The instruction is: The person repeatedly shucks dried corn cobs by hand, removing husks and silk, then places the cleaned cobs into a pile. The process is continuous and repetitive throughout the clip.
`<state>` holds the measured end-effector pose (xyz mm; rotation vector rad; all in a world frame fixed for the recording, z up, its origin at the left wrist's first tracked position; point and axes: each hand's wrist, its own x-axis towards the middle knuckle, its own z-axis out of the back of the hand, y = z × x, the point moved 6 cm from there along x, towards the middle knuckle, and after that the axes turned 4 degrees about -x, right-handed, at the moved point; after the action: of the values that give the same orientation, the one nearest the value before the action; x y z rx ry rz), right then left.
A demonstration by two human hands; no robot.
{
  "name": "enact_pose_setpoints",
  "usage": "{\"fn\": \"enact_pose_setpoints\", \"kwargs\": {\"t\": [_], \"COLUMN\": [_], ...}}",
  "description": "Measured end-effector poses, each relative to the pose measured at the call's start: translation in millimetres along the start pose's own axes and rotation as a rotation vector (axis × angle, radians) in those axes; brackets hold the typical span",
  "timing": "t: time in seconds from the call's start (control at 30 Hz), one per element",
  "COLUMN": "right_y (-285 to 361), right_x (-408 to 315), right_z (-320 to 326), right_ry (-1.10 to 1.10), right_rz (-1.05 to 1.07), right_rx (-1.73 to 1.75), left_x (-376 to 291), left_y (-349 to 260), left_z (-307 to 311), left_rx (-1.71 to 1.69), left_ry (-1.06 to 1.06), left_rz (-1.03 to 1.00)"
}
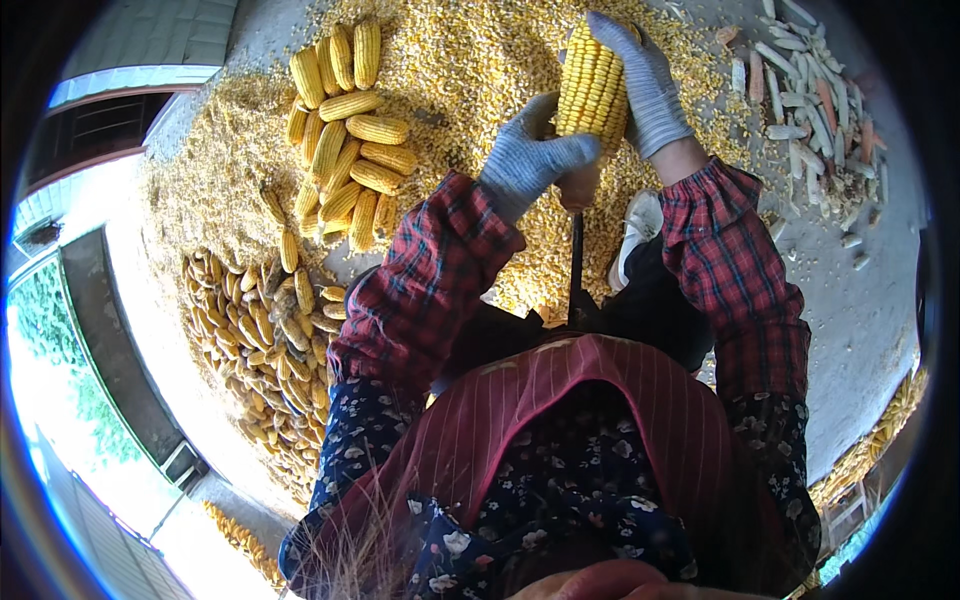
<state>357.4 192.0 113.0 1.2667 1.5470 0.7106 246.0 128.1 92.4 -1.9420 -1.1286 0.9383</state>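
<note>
A large yellow ear of corn (pixel 592 86), its kernel rows full on the side facing me, is held between my two gloved hands. My right hand (pixel 646 82), in a grey knit glove, grips its upper right side. Around the lower left side curls my left hand (pixel 536 154), in a matching glove, with the thumb across the bottom end. Just below sits a rounded brown piece (pixel 579 189) at the top of a dark rod (pixel 576 255) that rises between my legs. Whether the ear touches the brown piece is hard to tell.
Loose corn kernels (pixel 480 67) cover the floor ahead. Whole ears (pixel 337 150) are stacked at the left, above a larger heap of ears (pixel 255 337). Bare cobs (pixel 825 112) lie at the far right. A white shoe (pixel 637 232) stands among the kernels.
</note>
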Motion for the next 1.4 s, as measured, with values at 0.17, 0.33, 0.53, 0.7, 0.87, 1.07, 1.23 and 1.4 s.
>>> {"fn": "enact_pose_setpoints", "kwargs": {"t": [0.17, 0.33, 0.53, 0.7, 0.87, 1.07, 1.23, 1.4], "right_y": [6.6, 10.7, 3.8, 10.0, -3.0, 7.2, 3.2, 1.5], "right_x": [-1.7, 1.9, 1.8, -1.4, 10.4, -6.0, -1.3, 3.0], "right_z": [-3.7, -0.9, 2.8, -2.6, 6.9, -1.9, -5.5, -4.4], "right_ry": [0.008, -0.105, -0.047, -0.087, -0.036, -0.07, -0.022, -0.005], "right_rz": [-0.07, 0.241, -0.003, 0.115, 0.128, -0.02, 0.11, 0.256], "right_rx": [0.117, -0.274, -0.033, -0.161, -0.206, -0.06, -0.124, -0.22], "left_x": [-1.3, -4.5, 1.3, 2.5, -0.2, 1.9, -1.9, 0.0], "left_y": [-9.5, -7.9, -7.6, 2.3, -6.9, 2.8, 13.5, 4.7], "left_z": [-5.7, -11.4, 5.7, 1.1, -7.2, 0.7, -11.5, -13.8], "left_rx": [-0.172, 0.165, 0.191, -0.09, 0.092, -0.015, -0.269, 0.143], "left_ry": [0.165, -0.014, -0.005, 0.043, -0.02, 0.118, 0.073, -0.05], "left_rz": [0.059, -0.017, -0.014, 0.013, 0.063, -0.049, 0.257, 0.15]}}
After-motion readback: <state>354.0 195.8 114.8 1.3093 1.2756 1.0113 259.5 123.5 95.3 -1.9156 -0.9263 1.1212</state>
